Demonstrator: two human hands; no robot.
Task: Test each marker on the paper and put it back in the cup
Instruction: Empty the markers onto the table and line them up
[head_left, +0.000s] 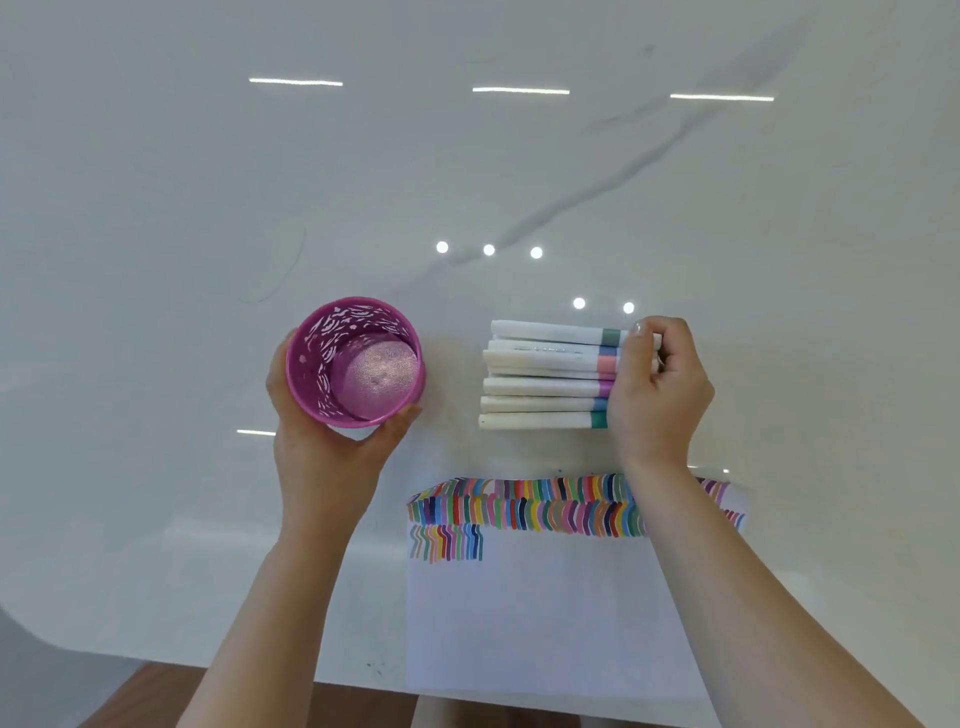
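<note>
Bench (156, 208): white, glossy, grey-veined; carries everything below. Risk: the slick top lets round barrels roll if the stack is nudged.

Paper (545, 613): at 6 o'clock, near the bench edge. Rows of coloured strokes fill its far strip, with a short third row begun at its left. The right forearm lies over its right corner. Risk: lifting that arm could drag or skew the sheet.

Cup (358, 361): purple, pierced wall, at 9 o'clock, seen empty to the base. Left hand (322, 447) is wrapped round its near side, thumb and fingers curled on the wall. Risk: light and empty, it may tip when a marker drops in against the rim, should that grip let go.

Markers (545, 376): white barrels, coloured bands, piled sideways at 3 o'clock, just beyond the paper. Right hand (657, 384) closes over the capped ends, fingers curled round the upper ones. Risk: pulling one from the pile could scatter the rest; an uncapped tip might mark the bench.
</note>
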